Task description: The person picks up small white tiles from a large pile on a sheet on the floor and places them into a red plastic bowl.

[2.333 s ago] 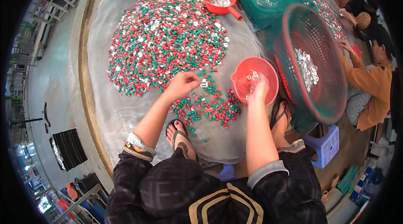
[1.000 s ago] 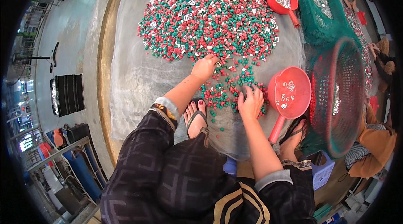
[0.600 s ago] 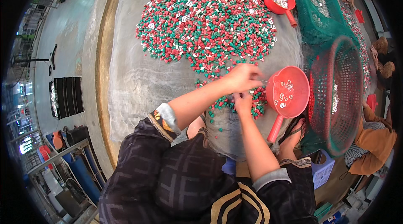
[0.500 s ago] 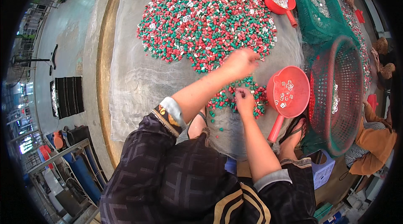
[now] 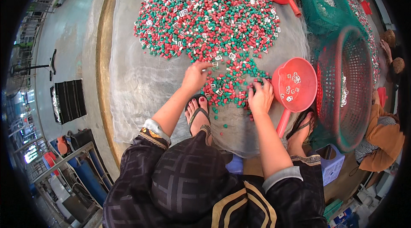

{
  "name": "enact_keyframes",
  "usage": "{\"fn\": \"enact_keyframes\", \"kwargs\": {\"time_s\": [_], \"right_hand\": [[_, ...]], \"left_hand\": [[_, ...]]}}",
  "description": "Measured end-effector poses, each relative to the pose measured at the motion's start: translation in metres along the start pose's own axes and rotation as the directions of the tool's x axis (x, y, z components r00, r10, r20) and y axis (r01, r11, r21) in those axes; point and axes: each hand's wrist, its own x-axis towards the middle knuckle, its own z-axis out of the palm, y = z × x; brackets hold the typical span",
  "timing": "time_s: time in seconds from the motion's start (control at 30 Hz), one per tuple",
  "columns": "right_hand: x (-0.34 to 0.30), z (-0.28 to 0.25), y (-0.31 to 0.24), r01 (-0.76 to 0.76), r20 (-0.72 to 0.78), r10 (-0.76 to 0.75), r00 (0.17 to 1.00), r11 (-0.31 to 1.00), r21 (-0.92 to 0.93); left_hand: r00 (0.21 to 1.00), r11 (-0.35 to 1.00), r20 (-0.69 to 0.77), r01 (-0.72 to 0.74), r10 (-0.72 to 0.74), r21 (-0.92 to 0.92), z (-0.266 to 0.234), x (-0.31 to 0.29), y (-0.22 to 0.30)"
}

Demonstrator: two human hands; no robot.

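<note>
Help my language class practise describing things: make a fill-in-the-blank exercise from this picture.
1. The big pile consists mostly of red and ____ pieces.
2. The person's ____ hand has a white clip by its index finger.
3. In the picture, the round basket stands ____ of the nearer scoop.

Missing words: green; left; right

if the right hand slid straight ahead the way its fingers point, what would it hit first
Probably the scattered green and red pieces just ahead of the right hand, though depth there is unclear.
</note>
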Motion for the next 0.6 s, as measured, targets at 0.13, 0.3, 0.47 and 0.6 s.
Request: {"fn": "enact_keyframes", "kwargs": {"time_s": [0.13,0.3,0.47,0.6], "right_hand": [[0.002,-0.003,-0.011,0.047,-0.073,-0.044,0.996,0.998,0.043],[-0.004,0.002,-0.047,0.259,0.125,-0.302,0.945,0.926,0.276],[-0.015,0.011,-0.063,0.2,0.28,-0.238,0.93,0.967,0.157],[-0.02,0.022,-0.056,0.153,0.25,-0.195,0.949,0.972,0.177]], "left_hand": [[0.987,0.991,0.16,0.009,-0.03,0.13,0.0,-0.007,-0.008],[0.979,0.954,0.146,-0.177,0.145,0.242,0.017,-0.018,-0.007],[0.968,0.995,0.237,0.089,-0.078,-0.037,0.01,-0.015,-0.016],[0.954,0.983,0.258,0.174,-0.154,-0.057,-0.008,-0.016,-0.012]]}}
